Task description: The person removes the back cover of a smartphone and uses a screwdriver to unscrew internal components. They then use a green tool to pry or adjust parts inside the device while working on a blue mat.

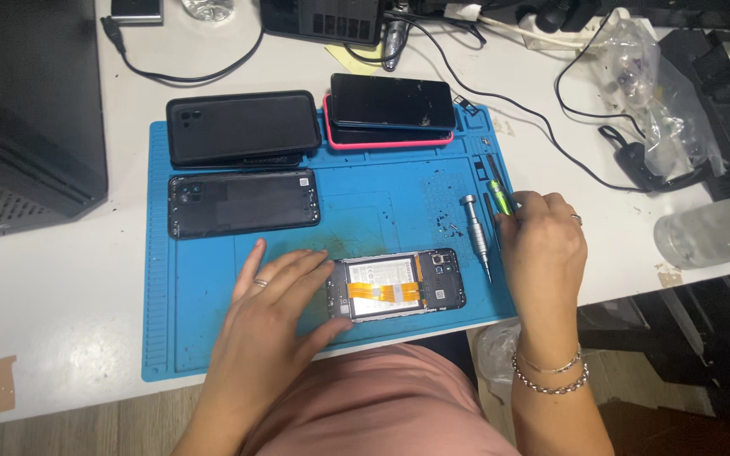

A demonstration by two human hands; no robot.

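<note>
The opened phone (397, 287) lies on the blue mat (365, 203), long axis left-right. The left hand (285, 295) rests flat and open on its left end, nearer. The right hand (542, 245), just right of it, pinches a green-handled tool (500, 192).

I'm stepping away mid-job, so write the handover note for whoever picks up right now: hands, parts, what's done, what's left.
Left hand: flat on the blue mat, fingers steadying the opened phone at its left end.
Right hand: gripping a green-handled tool at the mat's right edge, beside the silver screwdriver.
Done: back is off; battery and orange flex cable exposed. The removed back cover lies above.
Left: all inside parts appear to be in place. Three other phones wait, stacked at the mat's top.
</note>
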